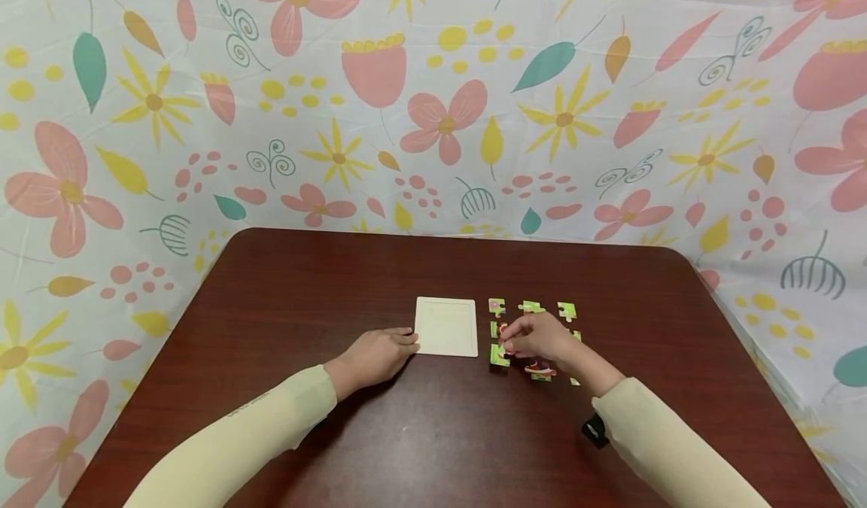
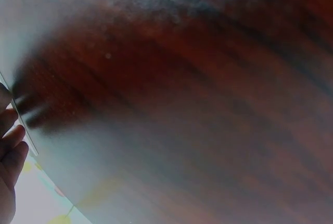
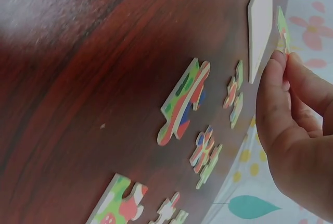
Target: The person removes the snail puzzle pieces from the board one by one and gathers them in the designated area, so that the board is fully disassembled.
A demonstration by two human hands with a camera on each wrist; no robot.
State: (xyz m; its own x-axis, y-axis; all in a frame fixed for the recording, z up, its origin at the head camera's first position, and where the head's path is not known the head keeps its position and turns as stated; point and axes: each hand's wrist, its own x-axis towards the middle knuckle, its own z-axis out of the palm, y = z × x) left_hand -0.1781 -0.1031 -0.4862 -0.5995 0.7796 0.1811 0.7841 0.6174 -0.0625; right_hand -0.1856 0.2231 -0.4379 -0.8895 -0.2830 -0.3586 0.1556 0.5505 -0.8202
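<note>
My right hand (image 1: 542,338) pinches a green jigsaw piece (image 3: 282,26) between thumb and fingertips, with the piece upright and clear of the table in the right wrist view. Just right of a square cream puzzle board (image 1: 445,327), that hand is over the loose pieces and covers some of them. At the board's lower left corner rests my left hand (image 1: 375,354), its fingertips touching the edge. Those fingers (image 2: 13,151) show at the left side of the left wrist view, against the thin board edge.
Several loose jigsaw pieces lie in rough rows right of the board, among them a corner-side piece (image 1: 567,311) and a red-striped piece (image 3: 184,101). The dark wooden table (image 1: 305,282) ends at a flowered cloth (image 1: 447,117) behind it. A small black object (image 1: 595,431) shows at the right cuff.
</note>
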